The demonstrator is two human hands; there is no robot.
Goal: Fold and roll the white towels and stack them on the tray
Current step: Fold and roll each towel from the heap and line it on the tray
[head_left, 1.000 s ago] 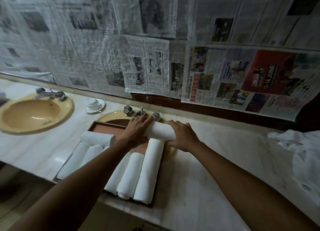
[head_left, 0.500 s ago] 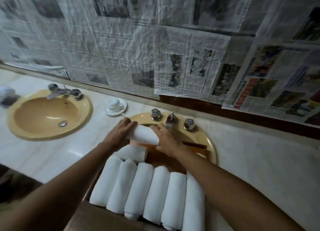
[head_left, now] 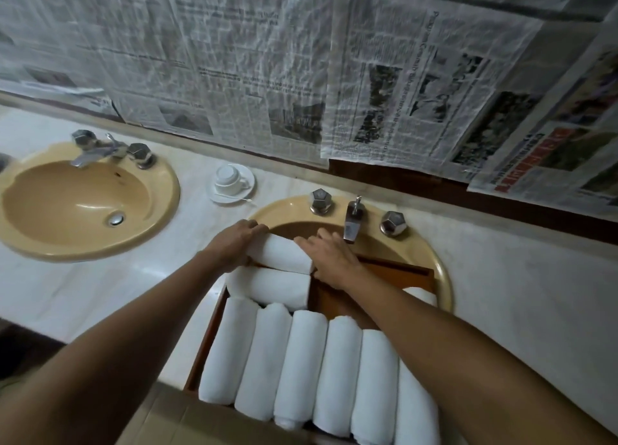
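Observation:
A wooden tray [head_left: 395,266] lies across the near yellow sink [head_left: 438,270]. Several white rolled towels [head_left: 302,361] lie side by side along its near part. One more roll [head_left: 271,285] lies crosswise behind them at the left. Just beyond that one is another rolled towel [head_left: 284,252], also crosswise, at the tray's far left corner. My left hand [head_left: 234,244] grips its left end, fingers curled over the top. My right hand [head_left: 329,255] holds its right end, with fingers laid over it and the thumb hidden.
The faucet [head_left: 351,224] and two knobs stand just behind my right hand. An upturned white cup on a saucer [head_left: 230,178] sits between the sinks. A second yellow sink [head_left: 83,204] is at the left. Newspaper covers the wall behind the marble counter [head_left: 518,311].
Both hands carried the rolled towel leftward across the tray and brought it down behind the crosswise roll at the far left. My view swung left, so the loose towels at the right are out of frame.

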